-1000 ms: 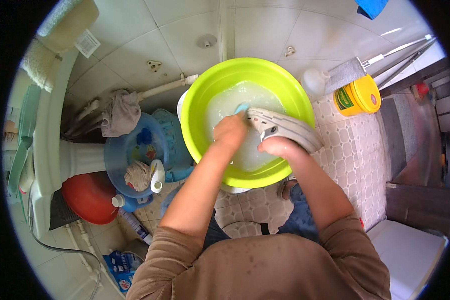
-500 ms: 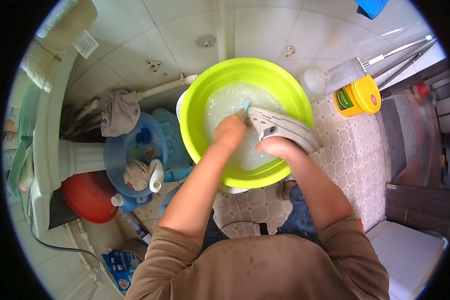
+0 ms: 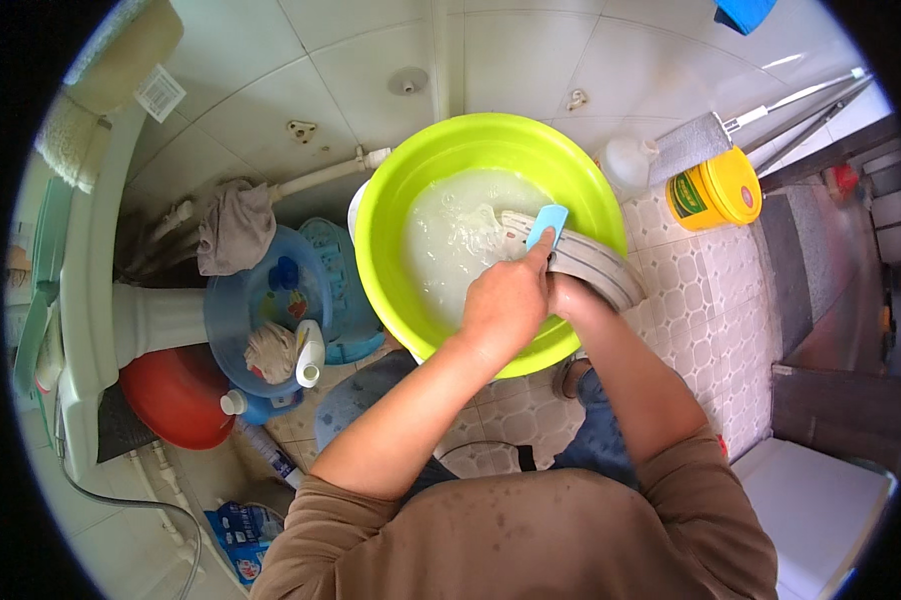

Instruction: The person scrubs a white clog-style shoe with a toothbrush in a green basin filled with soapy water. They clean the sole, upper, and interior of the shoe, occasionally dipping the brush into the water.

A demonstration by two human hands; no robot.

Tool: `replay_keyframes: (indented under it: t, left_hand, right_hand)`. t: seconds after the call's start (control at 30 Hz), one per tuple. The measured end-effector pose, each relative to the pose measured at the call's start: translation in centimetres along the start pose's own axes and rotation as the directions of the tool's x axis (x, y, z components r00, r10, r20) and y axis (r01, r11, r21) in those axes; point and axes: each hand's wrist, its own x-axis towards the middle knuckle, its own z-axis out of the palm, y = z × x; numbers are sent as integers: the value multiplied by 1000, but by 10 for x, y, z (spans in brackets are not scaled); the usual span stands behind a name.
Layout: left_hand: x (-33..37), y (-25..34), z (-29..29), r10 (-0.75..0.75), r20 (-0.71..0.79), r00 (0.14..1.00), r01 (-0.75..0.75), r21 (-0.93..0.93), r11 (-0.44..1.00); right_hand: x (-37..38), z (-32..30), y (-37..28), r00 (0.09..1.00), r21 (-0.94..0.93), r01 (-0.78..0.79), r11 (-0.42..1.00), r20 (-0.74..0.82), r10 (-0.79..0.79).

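A lime-green basin of cloudy, sudsy water stands in front of me. Inside its right side my right hand grips a pale grey shoe, which lies tilted against the rim with its toe by the water. Most of those fingers are hidden behind the shoe and my other hand. My left hand is closed around a light blue scrubbing brush, index finger stretched along its back. The brush rests on the side of the shoe; its bristles cannot be seen.
Left of the basin are a clear blue tub with a white bottle, a red basin and a sink pedestal. A yellow bucket and a translucent jug stand to the right, near a flat mop.
My left hand has moved right and toward me with the brush, from the shoe's toe end onto its side. The shoe has rolled a little in my right hand, and the water is stirred.
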Motion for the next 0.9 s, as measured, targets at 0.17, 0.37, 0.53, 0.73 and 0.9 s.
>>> replay_keyframes:
  t: [0.17,0.37,0.53,0.73,0.9]
  left_hand:
    - [55,-91,16,-325,139,936,290,223,931]
    - [52,-80,-6,-482,44,875,457,253,853]
    - [53,-89,17,-286,30,958,286,17,958]
    - [38,-43,1,-101,40,994,103,-69,992]
    - [59,-72,15,-90,-18,996,89,-55,995]
  right_hand:
    - [-19,-28,-69,911,-154,-389,908,85,404]
    - [-9,-29,-56,889,0,-422,907,197,413]
    - [-9,-21,-47,928,16,-369,929,57,367]
    - [10,-4,5,943,267,-284,921,252,217]
    - [1,-22,-43,891,107,-418,902,239,385]
